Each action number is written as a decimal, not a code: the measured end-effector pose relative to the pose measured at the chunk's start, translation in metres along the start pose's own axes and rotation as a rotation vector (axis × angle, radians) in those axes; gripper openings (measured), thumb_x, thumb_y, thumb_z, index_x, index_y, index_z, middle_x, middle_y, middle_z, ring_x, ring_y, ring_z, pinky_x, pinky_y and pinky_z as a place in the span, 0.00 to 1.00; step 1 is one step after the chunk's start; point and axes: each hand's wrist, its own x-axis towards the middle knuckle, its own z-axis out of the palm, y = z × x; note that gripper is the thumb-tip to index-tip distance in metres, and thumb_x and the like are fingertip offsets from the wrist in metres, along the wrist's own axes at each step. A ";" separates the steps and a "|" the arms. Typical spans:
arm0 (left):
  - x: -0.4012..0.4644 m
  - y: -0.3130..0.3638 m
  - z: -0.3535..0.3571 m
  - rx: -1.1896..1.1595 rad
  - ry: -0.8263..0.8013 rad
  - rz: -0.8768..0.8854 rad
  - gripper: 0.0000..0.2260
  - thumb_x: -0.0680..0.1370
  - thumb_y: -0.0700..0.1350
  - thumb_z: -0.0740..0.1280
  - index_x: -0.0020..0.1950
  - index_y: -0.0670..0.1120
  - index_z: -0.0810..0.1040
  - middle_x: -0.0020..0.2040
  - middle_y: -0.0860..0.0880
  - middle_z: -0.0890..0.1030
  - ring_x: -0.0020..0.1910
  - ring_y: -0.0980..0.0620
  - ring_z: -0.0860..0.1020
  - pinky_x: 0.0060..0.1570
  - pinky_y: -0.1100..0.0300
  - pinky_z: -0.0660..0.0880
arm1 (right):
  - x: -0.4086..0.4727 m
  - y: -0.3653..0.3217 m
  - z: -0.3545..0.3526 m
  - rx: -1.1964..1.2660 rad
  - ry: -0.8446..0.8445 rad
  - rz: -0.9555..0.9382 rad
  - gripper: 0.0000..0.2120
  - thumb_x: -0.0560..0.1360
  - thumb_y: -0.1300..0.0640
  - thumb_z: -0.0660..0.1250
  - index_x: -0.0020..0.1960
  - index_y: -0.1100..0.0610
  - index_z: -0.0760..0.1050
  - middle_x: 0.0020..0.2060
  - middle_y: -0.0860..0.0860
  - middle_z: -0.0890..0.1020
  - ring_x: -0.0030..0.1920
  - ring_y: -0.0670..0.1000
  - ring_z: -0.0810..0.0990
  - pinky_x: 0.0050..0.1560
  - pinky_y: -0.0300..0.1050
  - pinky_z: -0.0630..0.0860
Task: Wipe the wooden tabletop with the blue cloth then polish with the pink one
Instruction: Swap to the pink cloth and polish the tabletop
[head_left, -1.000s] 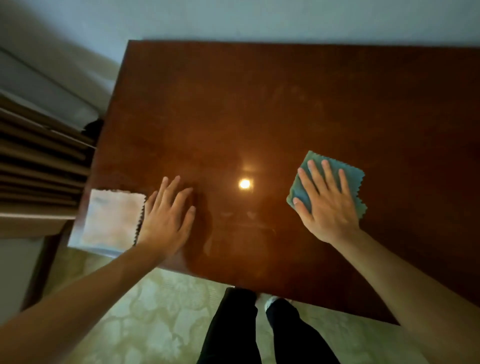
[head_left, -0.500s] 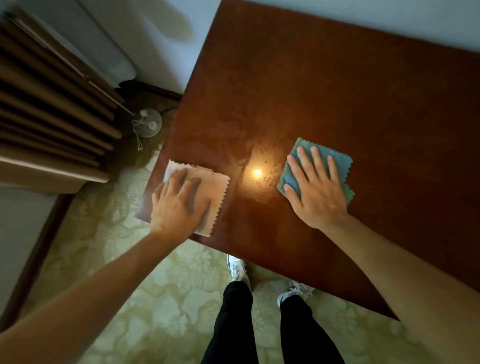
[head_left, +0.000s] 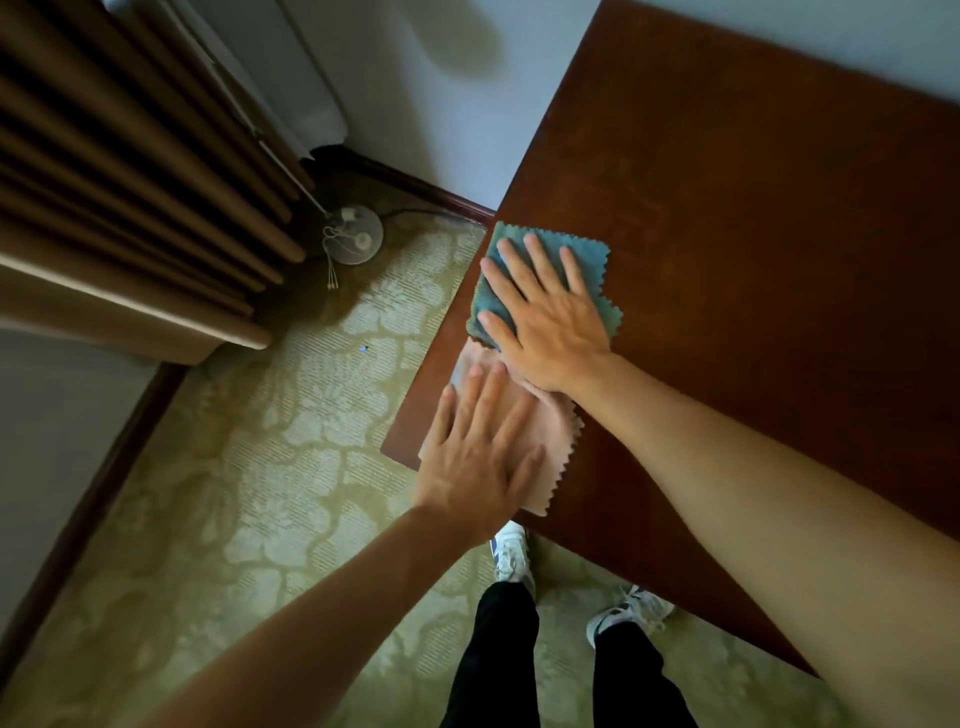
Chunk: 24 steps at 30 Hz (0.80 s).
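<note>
On the wooden tabletop, flat open hands press cloths: right blue, left pink.

Pretty dim and murky overall, soft shadow blob on the wall, table dark with no glare, wide-angle bending the edges, fairly sharp mid-frame.

A single head-worn wide-angle view looks steeply down, close over the wooden tabletop corner and patterned carpet; its edges bend, so the tilt is probably exaggerated.
</note>
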 end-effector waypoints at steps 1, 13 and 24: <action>0.000 0.001 0.001 0.004 -0.012 -0.011 0.28 0.83 0.62 0.39 0.81 0.54 0.40 0.82 0.45 0.40 0.80 0.46 0.34 0.79 0.44 0.40 | 0.003 -0.004 0.000 -0.005 -0.004 -0.013 0.33 0.83 0.38 0.39 0.84 0.51 0.49 0.83 0.52 0.52 0.83 0.57 0.46 0.81 0.62 0.42; -0.007 0.058 0.018 -0.089 0.019 0.043 0.27 0.84 0.59 0.45 0.83 0.55 0.44 0.82 0.42 0.43 0.81 0.40 0.38 0.77 0.40 0.40 | -0.090 0.010 -0.023 0.471 0.285 0.168 0.26 0.82 0.52 0.62 0.78 0.59 0.66 0.79 0.58 0.64 0.82 0.59 0.54 0.79 0.57 0.57; 0.001 0.164 0.018 -0.256 -0.114 0.124 0.30 0.81 0.58 0.43 0.83 0.52 0.49 0.83 0.43 0.41 0.80 0.42 0.33 0.77 0.37 0.40 | -0.241 0.049 0.013 0.545 0.592 0.576 0.19 0.81 0.56 0.58 0.67 0.63 0.78 0.62 0.54 0.83 0.70 0.57 0.75 0.67 0.53 0.76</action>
